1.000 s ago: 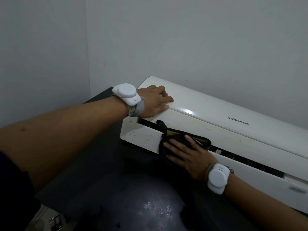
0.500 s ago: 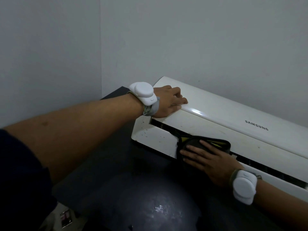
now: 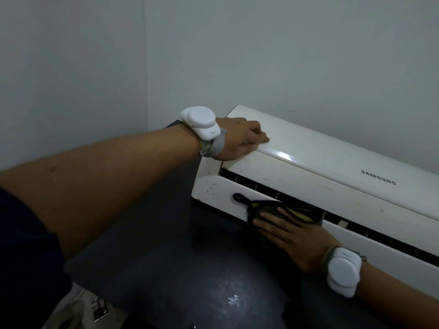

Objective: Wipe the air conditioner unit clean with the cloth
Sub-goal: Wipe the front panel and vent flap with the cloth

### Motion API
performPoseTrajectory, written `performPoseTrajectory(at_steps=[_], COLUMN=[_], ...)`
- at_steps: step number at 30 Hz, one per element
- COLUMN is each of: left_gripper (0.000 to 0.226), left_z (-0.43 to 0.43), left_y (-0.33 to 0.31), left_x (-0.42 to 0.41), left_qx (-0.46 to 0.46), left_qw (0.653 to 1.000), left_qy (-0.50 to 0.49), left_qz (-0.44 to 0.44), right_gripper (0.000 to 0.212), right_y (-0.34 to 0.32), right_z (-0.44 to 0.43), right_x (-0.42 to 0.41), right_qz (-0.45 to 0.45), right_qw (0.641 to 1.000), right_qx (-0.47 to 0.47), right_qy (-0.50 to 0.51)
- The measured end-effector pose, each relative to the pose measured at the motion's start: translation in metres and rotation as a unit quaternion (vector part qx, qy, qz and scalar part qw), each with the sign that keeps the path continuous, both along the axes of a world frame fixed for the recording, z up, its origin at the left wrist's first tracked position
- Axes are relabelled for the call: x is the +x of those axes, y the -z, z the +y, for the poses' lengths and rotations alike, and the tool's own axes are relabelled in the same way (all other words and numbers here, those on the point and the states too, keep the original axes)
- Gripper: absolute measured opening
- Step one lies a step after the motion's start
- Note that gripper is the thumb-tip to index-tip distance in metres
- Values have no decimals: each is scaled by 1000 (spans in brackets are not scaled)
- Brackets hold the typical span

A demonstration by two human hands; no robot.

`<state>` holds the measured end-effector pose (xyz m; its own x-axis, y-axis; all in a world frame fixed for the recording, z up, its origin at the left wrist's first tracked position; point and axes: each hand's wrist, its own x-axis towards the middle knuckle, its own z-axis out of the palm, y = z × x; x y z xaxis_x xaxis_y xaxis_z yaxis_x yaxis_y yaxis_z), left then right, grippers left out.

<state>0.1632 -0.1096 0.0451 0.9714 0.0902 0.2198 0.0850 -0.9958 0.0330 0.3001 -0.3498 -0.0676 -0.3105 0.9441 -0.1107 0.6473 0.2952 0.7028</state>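
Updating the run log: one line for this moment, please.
step: wiping | right hand: presses cloth on air conditioner front | left hand: rests on top

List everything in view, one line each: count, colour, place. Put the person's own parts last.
air conditioner unit: one, white, on the dark surface by the wall, SAMSUNG on its front.
cloth: one, dark with yellow, on the unit's lower front panel, loop sticking out.
dark surface: one, black, under the unit.
walls: two, grey, meeting in a corner behind the unit.
wrist devices: two, white, one on each wrist.
left hand: one, rests on the unit's top panel.
right hand: one, straight fingers press the cloth against the unit.
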Motion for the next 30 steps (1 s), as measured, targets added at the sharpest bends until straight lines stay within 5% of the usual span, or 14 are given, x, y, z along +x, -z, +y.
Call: performPoseTrajectory(at_steps=[5, 18, 30], left_gripper=[41, 41, 44], left_z=[7, 14, 18], left_y=[-2, -9, -9], left_x=[-1, -5, 0], left_qx=[-22, -63, -38], left_qw=[1000, 996, 998], left_qy=[2, -51, -52], left_qz=[-12, 27, 22], right_gripper=[55, 64, 66], right_y=[-21, -15, -31], right_z=[-23, 71, 38], right_x=[29, -41, -6], right_qz=[-27, -23, -29], right_qw=[999, 999, 998], right_qx=[-2, 30, -32], right_qy=[-29, 11, -48])
